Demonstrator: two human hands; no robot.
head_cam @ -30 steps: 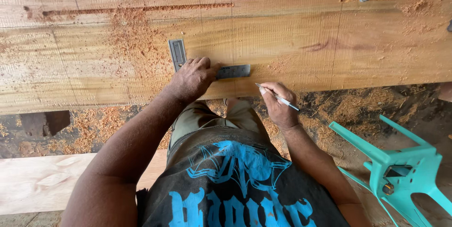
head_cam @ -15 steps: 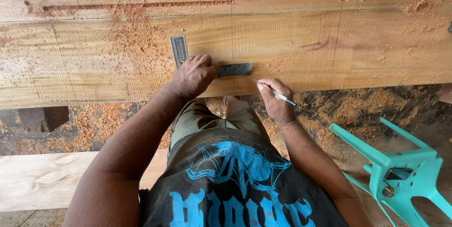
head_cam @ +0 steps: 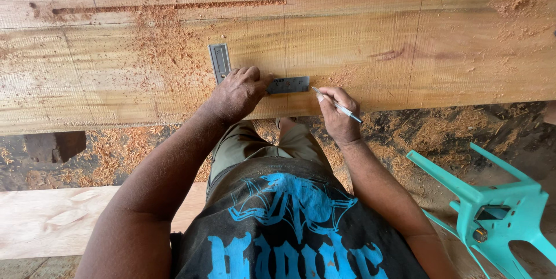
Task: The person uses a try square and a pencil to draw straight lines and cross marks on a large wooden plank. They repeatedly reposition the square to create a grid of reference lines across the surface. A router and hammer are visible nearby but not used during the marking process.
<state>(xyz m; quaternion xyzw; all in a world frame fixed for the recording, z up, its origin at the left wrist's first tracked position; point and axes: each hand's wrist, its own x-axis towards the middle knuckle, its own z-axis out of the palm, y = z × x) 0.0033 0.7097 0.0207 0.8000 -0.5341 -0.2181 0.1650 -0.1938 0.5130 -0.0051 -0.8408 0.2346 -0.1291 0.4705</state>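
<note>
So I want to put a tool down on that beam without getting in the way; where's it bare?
The beam is bare right of the right hand, and left of the square under loose sawdust. It is crowded around the left hand and pencil.

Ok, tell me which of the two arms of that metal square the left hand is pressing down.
The horizontal arm running along the timber toward the pencil. The left hand covers its near end; the upright arm sticks out bare above the knuckles.
</note>
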